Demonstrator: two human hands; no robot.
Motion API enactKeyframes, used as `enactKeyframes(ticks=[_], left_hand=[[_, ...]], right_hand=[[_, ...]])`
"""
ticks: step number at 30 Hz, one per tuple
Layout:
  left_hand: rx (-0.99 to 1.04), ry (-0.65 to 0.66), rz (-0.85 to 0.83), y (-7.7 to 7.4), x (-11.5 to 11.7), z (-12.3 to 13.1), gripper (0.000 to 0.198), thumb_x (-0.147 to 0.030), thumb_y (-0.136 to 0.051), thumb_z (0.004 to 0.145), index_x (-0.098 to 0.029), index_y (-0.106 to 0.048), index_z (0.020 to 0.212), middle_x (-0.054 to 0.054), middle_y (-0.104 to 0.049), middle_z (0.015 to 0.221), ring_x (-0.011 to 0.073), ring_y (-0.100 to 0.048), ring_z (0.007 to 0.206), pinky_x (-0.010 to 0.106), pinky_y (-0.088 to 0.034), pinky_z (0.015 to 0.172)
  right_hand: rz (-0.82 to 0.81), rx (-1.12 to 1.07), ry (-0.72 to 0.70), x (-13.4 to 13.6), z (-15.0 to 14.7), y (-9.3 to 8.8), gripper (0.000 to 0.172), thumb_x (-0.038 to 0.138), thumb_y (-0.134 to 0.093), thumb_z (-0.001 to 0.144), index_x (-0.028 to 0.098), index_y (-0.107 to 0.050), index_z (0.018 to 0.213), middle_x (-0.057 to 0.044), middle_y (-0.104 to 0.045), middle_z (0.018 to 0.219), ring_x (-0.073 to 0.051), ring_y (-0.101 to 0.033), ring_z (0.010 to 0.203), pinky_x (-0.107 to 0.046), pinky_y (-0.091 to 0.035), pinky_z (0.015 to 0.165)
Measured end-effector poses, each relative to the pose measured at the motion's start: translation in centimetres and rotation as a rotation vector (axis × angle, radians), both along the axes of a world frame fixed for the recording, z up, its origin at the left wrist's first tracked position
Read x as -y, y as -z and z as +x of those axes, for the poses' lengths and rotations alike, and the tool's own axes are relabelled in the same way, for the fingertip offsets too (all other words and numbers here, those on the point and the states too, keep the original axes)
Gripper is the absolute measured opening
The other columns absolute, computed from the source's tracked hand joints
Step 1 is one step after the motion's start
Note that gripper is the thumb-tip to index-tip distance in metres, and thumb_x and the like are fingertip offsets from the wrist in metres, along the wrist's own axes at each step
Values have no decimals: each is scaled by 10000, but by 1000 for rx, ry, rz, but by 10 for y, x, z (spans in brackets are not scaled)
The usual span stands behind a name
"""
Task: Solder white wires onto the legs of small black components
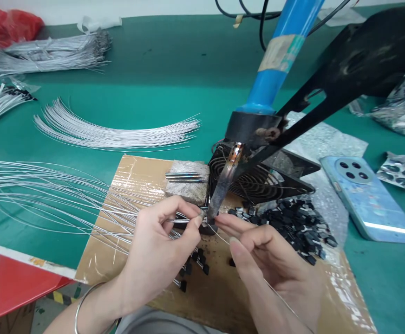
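Observation:
My left hand (162, 246) is closed in a pinch on a thin white wire (177, 221), its end close under the tip of a soldering iron (221, 185). The iron has a blue handle and hangs tip-down from a black stand. My right hand (275, 264) holds a strand of solder wire (219, 235) between thumb and fingers, reaching toward the hot tip. Its tail (282, 299) runs down past the palm. A small dark block (210, 229) lies under the tip; the joint itself is mostly hidden by fingers. Below my left hand lie wires ending in black connectors (180, 284).
A black fan (265, 178) stands behind the iron, beside a pile of loose black connectors (293, 227). Loose white wires (56, 195) spread left across the cardboard (133, 171). Farther back lies a wire bundle (115, 134). At right rests a blue phone (373, 199).

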State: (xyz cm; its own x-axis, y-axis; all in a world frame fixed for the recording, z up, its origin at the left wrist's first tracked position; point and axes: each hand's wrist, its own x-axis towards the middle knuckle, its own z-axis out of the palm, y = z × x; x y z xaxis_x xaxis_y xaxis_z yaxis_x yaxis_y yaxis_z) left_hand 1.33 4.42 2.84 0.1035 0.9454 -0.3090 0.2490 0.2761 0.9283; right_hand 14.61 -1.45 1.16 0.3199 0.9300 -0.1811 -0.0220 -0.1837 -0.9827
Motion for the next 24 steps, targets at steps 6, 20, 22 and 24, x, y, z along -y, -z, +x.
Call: enactKeyframes(ticks=[6,20,22,24], left_hand=[[-20,1,19,-1,-1,0,113,-108,-643,815,-165,-663,720,14,-728,790,129,-658,737,214,-489,648],[15,-8,34,-2,0,1,112,-91,-643,814,-161,-666,730,12,-728,791,123,-672,760,195,-511,684],[18,-11,39,-2,0,1,119,-83,-641,815,-161,-666,729,8,-729,789,117,-672,754,188,-510,687],[20,-8,37,-2,0,1,124,-83,-636,820,-162,-663,729,4,-724,776,117,-670,750,190,-509,690]], right_hand=[[-92,-34,108,0,-8,-8,238,242,-644,924,171,-516,737,-64,-701,1160,-150,-704,1051,-214,-550,958],[-76,-52,137,-2,-13,-10,226,235,-661,906,176,-525,736,-20,-714,1126,-89,-699,1033,-119,-512,943],[-74,-38,146,-1,-12,-9,233,239,-669,901,175,-524,729,-35,-717,1116,-108,-694,1059,-143,-524,943],[-67,-41,146,-1,-12,-9,234,237,-663,907,176,-521,731,-42,-718,1108,-115,-685,1082,-157,-528,949]])
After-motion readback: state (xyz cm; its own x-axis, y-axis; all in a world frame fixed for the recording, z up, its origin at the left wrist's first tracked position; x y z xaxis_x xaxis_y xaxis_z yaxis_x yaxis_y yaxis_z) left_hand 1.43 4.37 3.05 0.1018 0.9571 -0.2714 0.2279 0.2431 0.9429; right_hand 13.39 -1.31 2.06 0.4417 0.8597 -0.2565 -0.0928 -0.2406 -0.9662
